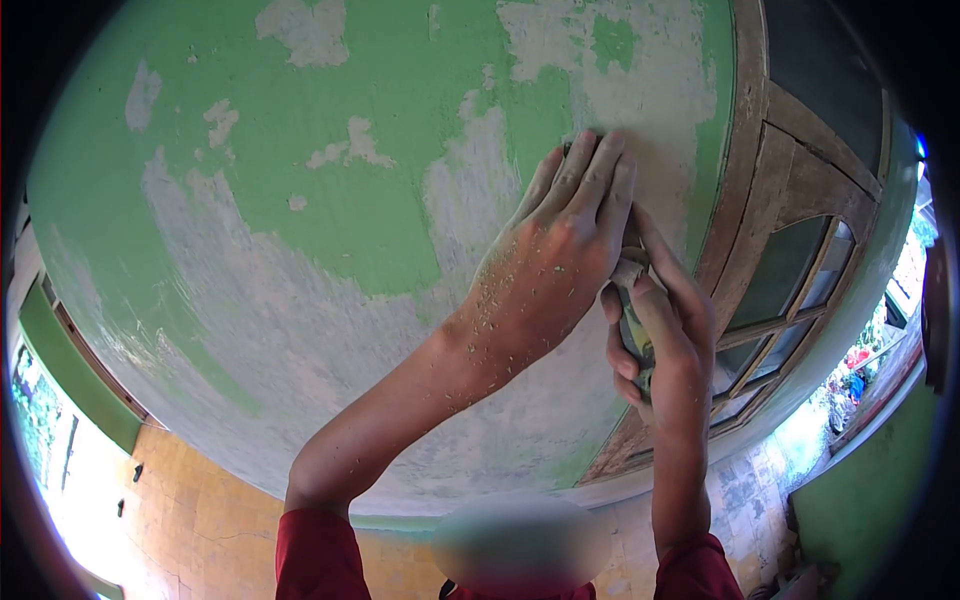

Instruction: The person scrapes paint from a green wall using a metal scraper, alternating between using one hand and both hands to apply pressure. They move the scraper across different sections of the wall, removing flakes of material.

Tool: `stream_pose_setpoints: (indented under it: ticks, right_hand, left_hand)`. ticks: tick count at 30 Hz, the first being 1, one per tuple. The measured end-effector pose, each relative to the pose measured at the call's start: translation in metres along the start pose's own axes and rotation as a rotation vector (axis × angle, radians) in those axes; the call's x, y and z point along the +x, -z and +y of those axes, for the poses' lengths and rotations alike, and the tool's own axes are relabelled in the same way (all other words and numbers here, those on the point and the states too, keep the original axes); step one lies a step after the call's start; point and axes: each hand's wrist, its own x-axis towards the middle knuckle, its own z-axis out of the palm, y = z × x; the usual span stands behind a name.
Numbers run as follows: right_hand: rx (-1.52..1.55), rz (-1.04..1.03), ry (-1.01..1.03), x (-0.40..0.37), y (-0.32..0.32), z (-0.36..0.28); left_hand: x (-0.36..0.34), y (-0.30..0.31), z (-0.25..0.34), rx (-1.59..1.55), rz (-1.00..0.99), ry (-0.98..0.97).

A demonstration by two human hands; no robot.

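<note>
My right hand (672,325) is wrapped round the worn green-and-yellow handle of a paint scraper (636,325). The scraper points up along the wall, and most of its blade is hidden behind my left hand. My left hand (575,215) lies flat with its fingers stretched upward, over the blade area; a small dark edge shows by its fingertips. Paint flakes and dust cling to the back of that hand and wrist. Before both hands is a wall (330,220) with green paint, broken by bare whitish-grey patches.
A wooden frame with glass panes (775,250) stands close to the right of my hands. Below, a yellowish tiled floor (220,510) runs along the wall's foot. Bright openings show at both sides, and a green low wall (875,480) is at lower right.
</note>
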Motion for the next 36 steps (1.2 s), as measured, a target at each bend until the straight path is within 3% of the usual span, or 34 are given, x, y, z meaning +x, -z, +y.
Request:
stream_pose_setpoints:
  ticks: [8,11,13,14,17,21,24,26,27,29,32,36]
  right_hand:
    - [0.238,-0.060,0.008,0.000,0.007,0.014]
    - [0.338,-0.117,-0.020,-0.006,0.019,0.016]
    - [-0.045,-0.001,0.141,-0.008,0.026,0.015]
    - [-0.048,0.002,0.140,-0.008,0.026,0.013]
    - [-0.887,0.042,0.568,-0.008,0.021,0.009]
    - [-1.089,0.085,0.626,-0.012,0.015,0.020]
    - [-0.869,0.077,0.583,-0.015,0.013,0.026]
    - [-0.157,-0.013,0.028,-0.026,0.016,0.027]
    - [-0.158,-0.010,0.029,-0.029,0.018,0.031]
    - [0.458,-0.071,-0.098,-0.028,0.023,0.039]
    - [0.189,-0.060,-0.033,-0.020,0.015,0.031]
    - [0.122,-0.025,-0.028,-0.011,0.002,0.023]
  left_hand:
    - [-0.002,-0.003,-0.001,0.011,0.022,0.018]
    - [-0.012,0.006,0.004,-0.063,-0.055,0.058]
    - [-0.019,0.012,0.011,-0.095,-0.079,0.057]
    - [-0.020,0.014,0.015,-0.100,-0.079,0.056]
    - [-0.022,0.018,0.020,0.030,-0.114,-0.028]
    - [-0.025,0.006,0.013,-0.059,-0.147,0.016]
    - [-0.025,-0.005,0.005,-0.007,-0.137,0.003]
    - [-0.024,-0.008,0.005,0.022,-0.110,-0.015]
    - [-0.025,-0.008,0.007,-0.003,-0.103,-0.030]
    - [-0.025,-0.010,0.008,-0.023,-0.092,-0.045]
    - [-0.023,-0.011,0.007,-0.016,-0.107,-0.040]
    - [-0.015,-0.008,0.002,-0.060,-0.035,-0.055]
